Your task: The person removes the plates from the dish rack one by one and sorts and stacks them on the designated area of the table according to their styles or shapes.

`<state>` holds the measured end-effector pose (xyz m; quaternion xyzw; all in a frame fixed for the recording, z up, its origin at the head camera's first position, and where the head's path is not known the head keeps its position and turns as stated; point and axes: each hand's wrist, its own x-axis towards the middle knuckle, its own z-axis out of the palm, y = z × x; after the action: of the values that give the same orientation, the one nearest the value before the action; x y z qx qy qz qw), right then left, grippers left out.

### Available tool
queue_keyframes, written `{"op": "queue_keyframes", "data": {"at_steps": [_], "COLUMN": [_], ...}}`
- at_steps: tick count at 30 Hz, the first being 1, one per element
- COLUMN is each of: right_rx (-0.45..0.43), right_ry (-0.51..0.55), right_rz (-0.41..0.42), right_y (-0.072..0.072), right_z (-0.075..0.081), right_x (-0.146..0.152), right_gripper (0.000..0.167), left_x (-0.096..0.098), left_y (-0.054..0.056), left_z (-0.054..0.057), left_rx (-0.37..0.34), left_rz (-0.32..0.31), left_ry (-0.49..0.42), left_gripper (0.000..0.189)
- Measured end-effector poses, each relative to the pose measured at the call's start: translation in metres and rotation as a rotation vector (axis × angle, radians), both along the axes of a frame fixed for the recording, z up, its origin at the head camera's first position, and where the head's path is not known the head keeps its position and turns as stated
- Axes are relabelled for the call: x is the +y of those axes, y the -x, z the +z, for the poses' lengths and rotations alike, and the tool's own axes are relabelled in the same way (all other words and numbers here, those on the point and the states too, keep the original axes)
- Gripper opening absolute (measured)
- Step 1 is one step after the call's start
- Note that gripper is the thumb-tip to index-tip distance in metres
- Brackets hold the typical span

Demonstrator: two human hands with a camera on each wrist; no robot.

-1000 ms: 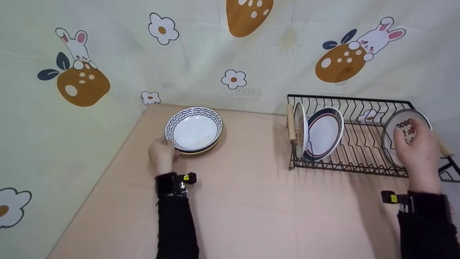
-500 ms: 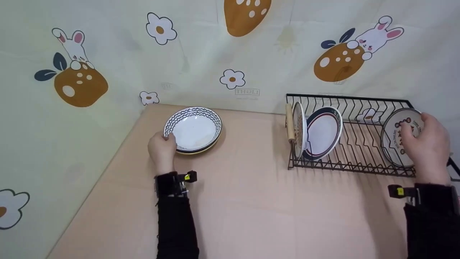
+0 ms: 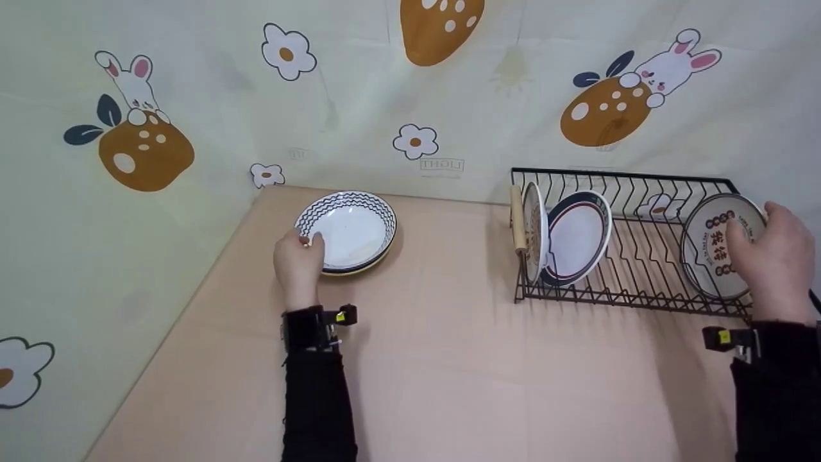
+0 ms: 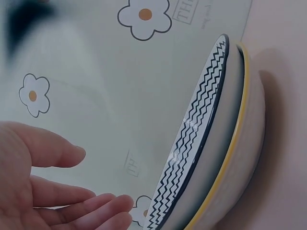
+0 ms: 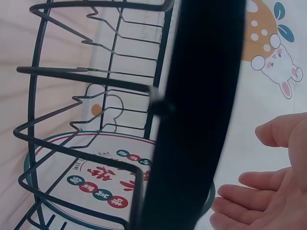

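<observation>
My left hand (image 3: pixel 298 263) is at the near left rim of a white bowl (image 3: pixel 349 240) with a dark zigzag band inside. That bowl is nested in a yellow-rimmed bowl (image 4: pixel 249 124), both on the table. In the left wrist view the thumb and fingers are parted with nothing between them, fingertips close to the rim. My right hand (image 3: pixel 782 263) is at the right edge of a round plate (image 3: pixel 715 247) with printed red characters, which stands in a black wire dish rack (image 3: pixel 616 174). Its thumb and fingers are spread apart, holding nothing.
At the rack's left end, beside a wooden handle (image 3: pixel 517 218), stand a plate seen nearly edge-on (image 3: pixel 533 244) and a dark-rimmed white plate (image 3: pixel 578 234). A patterned cloth (image 3: pixel 346 147) hangs behind the pinkish table (image 3: pixel 449 359).
My right hand has moved right, from in front of the printed plate to its right edge, uncovering the print. My left hand has shifted slightly right along the bowl's rim.
</observation>
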<state>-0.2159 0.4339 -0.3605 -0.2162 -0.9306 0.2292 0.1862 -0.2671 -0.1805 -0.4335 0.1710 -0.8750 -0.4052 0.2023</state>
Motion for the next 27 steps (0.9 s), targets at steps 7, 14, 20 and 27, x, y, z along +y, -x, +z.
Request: {"op": "queue_keyframes", "data": {"at_steps": [7,14,20,27], "right_rx": [-0.028,-0.068,-0.125,-0.157], "right_ry": [0.008,0.026,0.028,0.029], "right_rz": [0.017,0.056,0.036,0.068], "right_y": [0.001,0.000,0.001,0.001], "right_z": [-0.002,-0.003,-0.003,-0.005], "right_x": [0.008,0.016,0.019,0.025], "right_gripper": [0.068,0.073,0.075,0.077], "left_x": [0.007,0.014,0.019,0.026], "left_y": [-0.001,-0.001,0.001,0.004], "left_z": [0.003,0.002,0.001,-0.001], "left_rx": [0.017,0.021,0.015,0.039], "left_rz": [-0.042,-0.084,-0.119,-0.143], "left_ry": [0.001,0.008,-0.001,0.046], "left_gripper": [0.043,0.058,0.066,0.073]}}
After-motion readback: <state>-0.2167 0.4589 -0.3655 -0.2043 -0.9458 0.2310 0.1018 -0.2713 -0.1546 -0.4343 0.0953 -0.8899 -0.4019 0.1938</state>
